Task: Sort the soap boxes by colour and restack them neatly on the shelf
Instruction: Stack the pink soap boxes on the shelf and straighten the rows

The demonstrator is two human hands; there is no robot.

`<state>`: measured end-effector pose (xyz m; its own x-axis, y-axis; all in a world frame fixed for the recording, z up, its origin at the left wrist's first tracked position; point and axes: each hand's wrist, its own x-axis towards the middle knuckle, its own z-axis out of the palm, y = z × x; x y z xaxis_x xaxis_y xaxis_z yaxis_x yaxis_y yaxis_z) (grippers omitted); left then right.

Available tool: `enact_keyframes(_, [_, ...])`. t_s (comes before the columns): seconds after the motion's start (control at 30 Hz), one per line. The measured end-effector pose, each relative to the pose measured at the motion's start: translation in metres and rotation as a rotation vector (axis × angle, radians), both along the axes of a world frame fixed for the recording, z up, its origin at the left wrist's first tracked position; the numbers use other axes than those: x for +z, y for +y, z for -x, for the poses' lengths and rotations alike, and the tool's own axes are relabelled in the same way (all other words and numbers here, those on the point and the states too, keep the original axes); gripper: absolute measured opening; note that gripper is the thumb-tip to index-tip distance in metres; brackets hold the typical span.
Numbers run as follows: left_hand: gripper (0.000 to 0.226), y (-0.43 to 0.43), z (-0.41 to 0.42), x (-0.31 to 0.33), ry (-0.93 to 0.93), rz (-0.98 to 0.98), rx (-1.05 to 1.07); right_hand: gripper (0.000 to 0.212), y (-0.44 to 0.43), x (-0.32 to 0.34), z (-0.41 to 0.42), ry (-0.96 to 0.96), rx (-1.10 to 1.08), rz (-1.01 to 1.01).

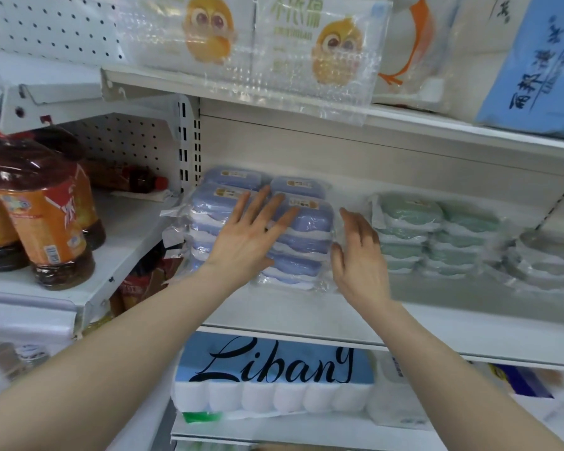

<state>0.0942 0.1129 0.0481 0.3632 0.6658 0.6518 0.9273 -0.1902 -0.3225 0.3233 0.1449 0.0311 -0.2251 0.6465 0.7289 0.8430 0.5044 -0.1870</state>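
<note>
While the left hand (248,236) lies flat against the front of the blue soap boxes (310,219), its fingers are straight and spread wide, bridging the two near stacks and gripping nothing. The right hand (360,255) stands edge-on just beside the right flank of the same block. Its fingers are loosely extended and slightly curved, the thumb low by the plastic wrap, and nothing is held. Motion blur hides whether it actually touches the wrapping.

The blue boxes sit at the left end of the middle shelf (306,314), hard up against the slotted upright post (189,141). They form two stacks near and two far, each box sealed in clear film with a small label on its lid. To their right, a gap apart, stand the green soap boxes (407,216) in lower stacks, also side by side. Farther right again, the grey soap boxes (547,252) are blurred at the frame edge. All three colour groups share the same shelf — blue, green, grey from left to right.

On the neighbouring bay to the left, wrapped bottles of brown tea (46,216) with orange labels stand on a lower white shelf. Above the soap, clear-wrapped tissue packs printed with a yellow owl (258,43) overhang the upper shelf's lip, and a blue-and-white pack (534,60) lies to their right. Below, a roll pack with a blue band and black script lettering (274,369) fills the left of the next shelf down.
</note>
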Motion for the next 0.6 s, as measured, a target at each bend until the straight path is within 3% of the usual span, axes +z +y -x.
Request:
enact_keyframes(0.1, [0.12, 0.006, -0.019, -0.003, 0.048, 0.028, 0.007, 0.057, -0.01, -0.026, -0.014, 0.058, -0.072, 0.188])
enact_keyframes(0.27, [0.128, 0.017, -0.03, -0.008, 0.044, 0.046, 0.061, 0.091, -0.001, -0.055, 0.001, -0.078, -0.067, 0.407])
enact_keyframes(0.5, [0.123, 0.032, -0.026, -0.004, 0.023, 0.021, 0.097, 0.059, 0.04, -0.054, 0.018, 0.16, -0.047, 0.392])
enact_keyframes(0.6, [0.126, 0.036, -0.027, -0.002, 0.016, 0.021, 0.108, 0.058, 0.046, -0.051, 0.015, 0.141, -0.001, 0.406])
